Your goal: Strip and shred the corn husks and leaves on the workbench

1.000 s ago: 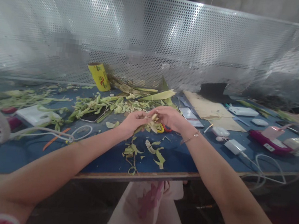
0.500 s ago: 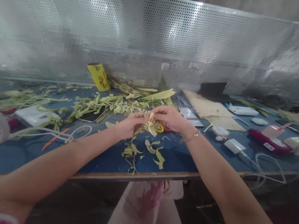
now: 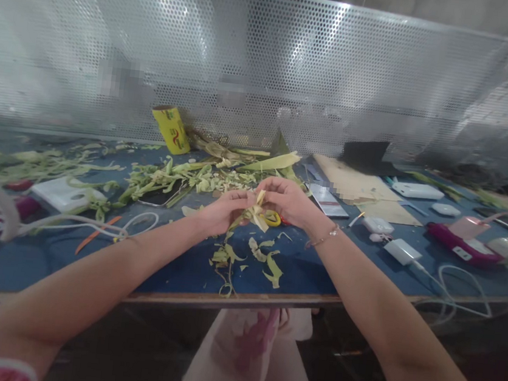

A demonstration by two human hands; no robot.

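Note:
Both my hands meet over the middle of the blue table (image 3: 180,271). My left hand (image 3: 222,210) is closed around a small folded bundle of pale green leaf strips (image 3: 257,211). My right hand (image 3: 290,199) pinches the top of the same bundle from the right; a thin bracelet sits on its wrist. Yellow-handled scissors (image 3: 273,219) lie on the table just under my right hand. Cut leaf scraps (image 3: 255,258) are scattered below my hands near the front edge.
A heap of green leaves (image 3: 191,174) and a yellow roll (image 3: 171,129) lie at the back by the perforated metal screen (image 3: 268,64). White chargers (image 3: 400,251), cables, pink devices (image 3: 459,238), cardboard (image 3: 355,184) and a phone (image 3: 326,200) sit to the right; cables and a white box (image 3: 63,194) lie left.
My fingers have shifted on the leaf bundle, which now stands more upright between them. My hands have stayed in the same place over the table.

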